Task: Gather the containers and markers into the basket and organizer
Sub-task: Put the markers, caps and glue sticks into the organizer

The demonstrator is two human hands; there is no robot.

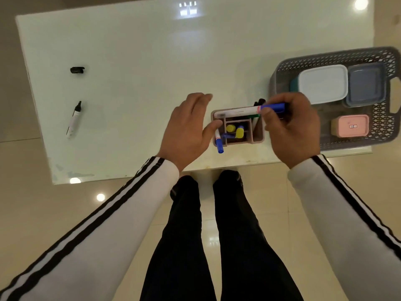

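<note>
One blue-capped marker (pixel 245 110) lies level across the far edge of the organizer (pixel 258 139), pinched at its cap end by the right hand (pixel 293 129), probably to tip it into a slot. The left hand (pixel 188 124) is spread, with its thumb against the organizer's left wall, apparently steadying it.

Inside are two yellow-capped markers (pixel 235 130) in the middle cell, and a second blue marker (pixel 219 144) leans out at the near-left corner.

The basket (pixel 384 118) to the right holds a white-lidded container (pixel 323 83), a grey-blue container (pixel 366 85) and a pink container (pixel 351 126).

Well apart on the table (pixel 130 61), a black-capped marker (pixel 73 120) and a small black piece (pixel 77 70) wait.
</note>
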